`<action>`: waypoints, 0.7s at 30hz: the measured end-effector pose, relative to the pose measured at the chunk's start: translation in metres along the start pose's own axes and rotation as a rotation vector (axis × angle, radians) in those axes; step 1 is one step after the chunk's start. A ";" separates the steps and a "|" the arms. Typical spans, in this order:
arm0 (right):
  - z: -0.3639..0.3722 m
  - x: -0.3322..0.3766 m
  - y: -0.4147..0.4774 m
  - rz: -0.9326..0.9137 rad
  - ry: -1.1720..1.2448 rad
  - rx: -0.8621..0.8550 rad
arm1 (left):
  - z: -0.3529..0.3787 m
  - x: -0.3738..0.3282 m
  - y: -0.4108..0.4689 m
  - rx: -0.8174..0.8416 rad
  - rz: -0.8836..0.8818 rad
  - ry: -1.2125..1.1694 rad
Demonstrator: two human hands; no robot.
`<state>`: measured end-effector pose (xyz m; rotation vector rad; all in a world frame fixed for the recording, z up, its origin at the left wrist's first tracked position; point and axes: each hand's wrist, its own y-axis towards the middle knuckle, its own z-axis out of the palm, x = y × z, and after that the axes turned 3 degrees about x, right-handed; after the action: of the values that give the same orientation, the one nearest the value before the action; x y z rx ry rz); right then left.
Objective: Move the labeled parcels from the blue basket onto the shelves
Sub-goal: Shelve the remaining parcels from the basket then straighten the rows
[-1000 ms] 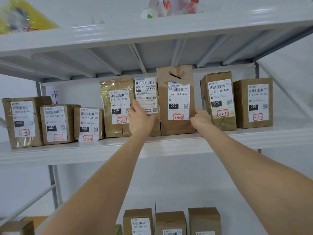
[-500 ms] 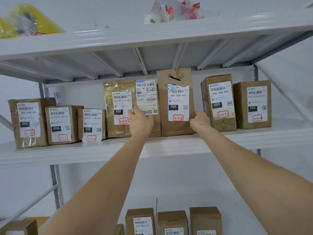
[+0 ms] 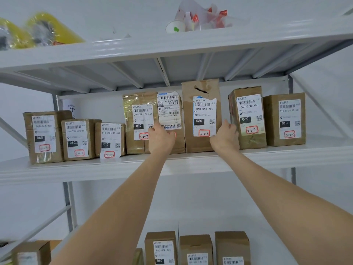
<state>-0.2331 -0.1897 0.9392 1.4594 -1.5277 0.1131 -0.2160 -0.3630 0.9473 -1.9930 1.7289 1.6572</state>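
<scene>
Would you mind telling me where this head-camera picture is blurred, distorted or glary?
Head view: the yellow rolls at top left are smeared; the white metal shelf edges bow slightly from the wide lens; the glossy tape-wrapped brown parcel catches glare; the label on the tall brown paper parcel reads sharply.

Both your bare forearms rise from the bottom of the view, the left from 7 o'clock and the right from 4 o'clock, converging toward the centre. Your left hand [image 3: 161, 139] shows its back, thumb toward 11 o'clock, fingers bent against the face of the brown taped parcel with a white printed label [image 3: 178, 144]; whether it grips is unclear. Your right hand [image 3: 225, 138] holds the right edge of the tall brown paper parcel [image 3: 198, 144], thumb lying up its front, fingers curled round the edge.
</scene>
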 end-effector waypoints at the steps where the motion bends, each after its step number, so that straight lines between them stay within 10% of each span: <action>1: 0.000 0.003 -0.003 -0.057 -0.037 -0.040 | -0.002 0.000 -0.001 -0.001 -0.004 0.009; 9: 0.016 0.038 -0.038 -0.433 -0.094 0.064 | -0.019 0.000 -0.016 0.006 -0.002 0.072; 21: 0.006 0.009 -0.052 -0.369 -0.072 0.123 | -0.002 -0.016 -0.051 -0.008 0.085 0.066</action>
<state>-0.1928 -0.2142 0.9143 1.8364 -1.3007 -0.0680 -0.1748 -0.3339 0.9298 -2.0271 1.8572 1.6426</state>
